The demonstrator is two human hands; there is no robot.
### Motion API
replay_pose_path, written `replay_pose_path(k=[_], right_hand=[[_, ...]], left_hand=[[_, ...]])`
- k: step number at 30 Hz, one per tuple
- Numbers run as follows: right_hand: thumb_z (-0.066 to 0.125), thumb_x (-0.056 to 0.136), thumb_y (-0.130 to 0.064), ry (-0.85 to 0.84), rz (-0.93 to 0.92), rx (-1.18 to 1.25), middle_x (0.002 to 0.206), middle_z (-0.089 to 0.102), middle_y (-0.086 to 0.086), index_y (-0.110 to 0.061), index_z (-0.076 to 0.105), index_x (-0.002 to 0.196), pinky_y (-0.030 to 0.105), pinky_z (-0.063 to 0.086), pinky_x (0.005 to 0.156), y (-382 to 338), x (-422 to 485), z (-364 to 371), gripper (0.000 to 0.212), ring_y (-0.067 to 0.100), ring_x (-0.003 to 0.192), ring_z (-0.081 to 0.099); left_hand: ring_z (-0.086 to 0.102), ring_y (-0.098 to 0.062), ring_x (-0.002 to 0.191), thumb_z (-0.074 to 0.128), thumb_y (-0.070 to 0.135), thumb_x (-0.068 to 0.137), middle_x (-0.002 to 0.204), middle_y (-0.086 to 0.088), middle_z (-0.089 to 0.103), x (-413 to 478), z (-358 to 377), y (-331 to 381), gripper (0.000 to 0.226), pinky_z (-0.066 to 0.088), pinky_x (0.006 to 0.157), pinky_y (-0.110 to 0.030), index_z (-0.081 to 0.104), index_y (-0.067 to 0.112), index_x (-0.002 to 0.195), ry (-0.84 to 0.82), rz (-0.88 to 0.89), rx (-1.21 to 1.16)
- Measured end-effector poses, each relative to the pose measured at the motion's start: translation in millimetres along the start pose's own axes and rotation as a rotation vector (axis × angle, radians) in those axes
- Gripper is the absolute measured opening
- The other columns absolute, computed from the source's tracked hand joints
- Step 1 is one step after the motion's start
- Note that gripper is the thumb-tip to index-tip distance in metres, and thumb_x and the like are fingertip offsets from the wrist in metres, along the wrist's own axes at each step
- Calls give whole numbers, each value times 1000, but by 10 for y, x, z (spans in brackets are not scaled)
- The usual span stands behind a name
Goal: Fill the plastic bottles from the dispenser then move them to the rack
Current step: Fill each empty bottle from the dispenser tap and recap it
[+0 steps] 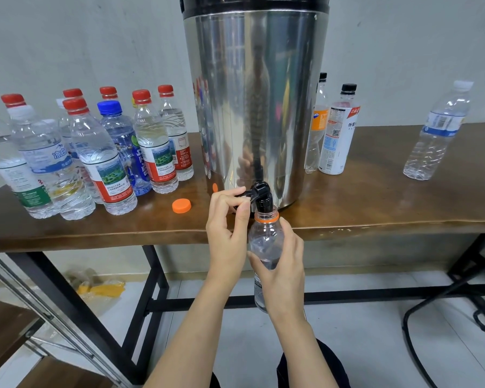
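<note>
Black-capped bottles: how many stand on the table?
2. Both stand right of the dispenser: the orange-label bottle next to it, the white-label bottle beside that one. More may be hidden behind the dispenser.

Bright even indoor light, glare streaks on the steel dispenser (255, 93), wide-angle bowing at edges.

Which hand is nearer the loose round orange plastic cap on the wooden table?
Left. The left hand pinches the dispenser's black tap lever just right of the orange plastic cap; the right hand grips the clear plastic bottle under the spout, farther right.
</note>
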State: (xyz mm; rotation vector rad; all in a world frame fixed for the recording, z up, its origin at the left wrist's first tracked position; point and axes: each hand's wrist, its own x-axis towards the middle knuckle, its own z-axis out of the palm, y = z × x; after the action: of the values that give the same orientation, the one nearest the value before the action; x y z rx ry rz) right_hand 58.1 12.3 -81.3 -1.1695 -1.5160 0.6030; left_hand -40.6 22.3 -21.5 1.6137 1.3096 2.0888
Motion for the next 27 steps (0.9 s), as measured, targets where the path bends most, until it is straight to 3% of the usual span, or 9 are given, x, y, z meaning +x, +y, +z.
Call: replay_pose_path(k=[7, 14, 20, 27], right_hand=[[81, 80, -22, -3, -2, -12, 133, 40, -11, -29, 31, 149, -1, 37, 76, 2, 3, 4, 85, -4, 114, 44], [81, 80, -22, -9, 4, 9, 133, 40, -12, -34, 32, 147, 4, 39, 77, -9, 1, -9, 84, -3, 114, 45], [81, 80, -21, -6, 9, 11, 133, 40, -12, -34, 33, 147, -3, 36, 76, -12, 9, -15, 84, -4, 112, 44], [82, 79, -22, 3, 3, 2, 133, 40, -11, -33, 33, 147, 0, 38, 77, 2, 9, -1, 85, -3, 114, 45]], left_hand=[[58, -14, 111, 54, 6, 98, 111, -2, 61, 4, -5, 14, 12, 41, 98, -21, 62, 13, 92, -10, -9, 6], [58, -16, 111, 54, 8, 97, 111, -3, 61, 4, -18, -1, 10, 44, 99, -28, 63, 9, 92, -12, -7, 2], [58, -16, 111, 54, 9, 97, 111, -5, 61, 10, -8, -13, 12, 43, 98, -26, 64, 4, 92, -5, -8, 7], [58, -16, 111, 54, 8, 97, 111, -2, 61, 9, -7, 2, 10, 43, 98, -25, 63, 10, 92, -7, -15, -1]])
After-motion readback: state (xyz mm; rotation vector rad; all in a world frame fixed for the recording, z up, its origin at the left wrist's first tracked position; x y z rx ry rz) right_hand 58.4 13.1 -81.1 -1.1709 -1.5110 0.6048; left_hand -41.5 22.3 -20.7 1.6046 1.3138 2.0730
